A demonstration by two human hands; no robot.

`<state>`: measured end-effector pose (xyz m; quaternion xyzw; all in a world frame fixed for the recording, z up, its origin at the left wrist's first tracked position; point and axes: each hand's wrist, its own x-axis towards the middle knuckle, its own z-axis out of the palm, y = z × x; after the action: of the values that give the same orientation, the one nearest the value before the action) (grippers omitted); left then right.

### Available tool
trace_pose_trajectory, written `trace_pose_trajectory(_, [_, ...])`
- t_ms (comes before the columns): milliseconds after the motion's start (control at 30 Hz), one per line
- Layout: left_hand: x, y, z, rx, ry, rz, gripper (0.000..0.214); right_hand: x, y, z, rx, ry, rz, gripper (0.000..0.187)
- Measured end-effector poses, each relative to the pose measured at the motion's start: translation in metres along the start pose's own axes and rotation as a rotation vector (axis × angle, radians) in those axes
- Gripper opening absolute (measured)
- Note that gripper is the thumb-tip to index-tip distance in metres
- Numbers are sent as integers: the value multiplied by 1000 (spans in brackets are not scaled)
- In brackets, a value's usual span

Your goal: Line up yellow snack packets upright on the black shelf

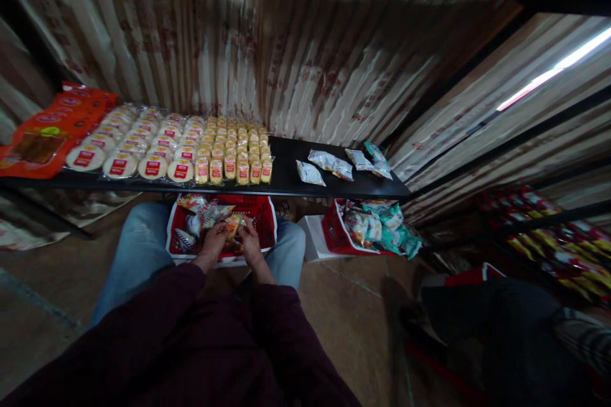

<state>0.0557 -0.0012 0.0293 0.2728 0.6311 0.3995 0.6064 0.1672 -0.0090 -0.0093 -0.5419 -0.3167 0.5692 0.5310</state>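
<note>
Between my knees stands a red plastic basket (268,219) with several snack packets (200,211) in it. Over it, my left hand (214,240) and my right hand (250,241) are closed on a small yellow packaged cake (233,225), one hand at each side. Just beyond the basket, rows of like yellow packaged cakes (230,165) stand on a black shelf (286,189). To their left lie rows of round white packaged cakes (153,166) with red labels.
An orange bag (62,124) lies at the shelf's left end; several white packets (324,160) lie toward its right. A second red basket (331,232) of packets stands on a white box (312,241). At right sits another person (515,337) beside a shelf of red and yellow packets (554,248).
</note>
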Motion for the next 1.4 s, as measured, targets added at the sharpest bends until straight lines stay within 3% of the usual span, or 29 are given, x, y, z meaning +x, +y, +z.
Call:
trace_pose_trajectory(167, [-6,2,-2,-5,-3,61,26,-4,-4,5,117,5,-4,57])
trace_pose_trajectory(567, [-2,-7,-3,49,-82,201,44,-1,2,2,130,22,-21,61])
trace_pose_trajectory(800, [-11,1,-1,147,21,203,44,1,6,3,105,68,-23,51])
trace_pose_trajectory(933, [-10,1,-1,144,20,210,44,0,5,4,104,73,-18,50])
trace_pose_trajectory(1200, [-4,-10,0,35,19,105,43,1,4,1,65,59,-58,41])
trace_pose_trajectory(1400, [-9,-2,2,-96,11,-39,31,1,4,-1,40,29,-102,38])
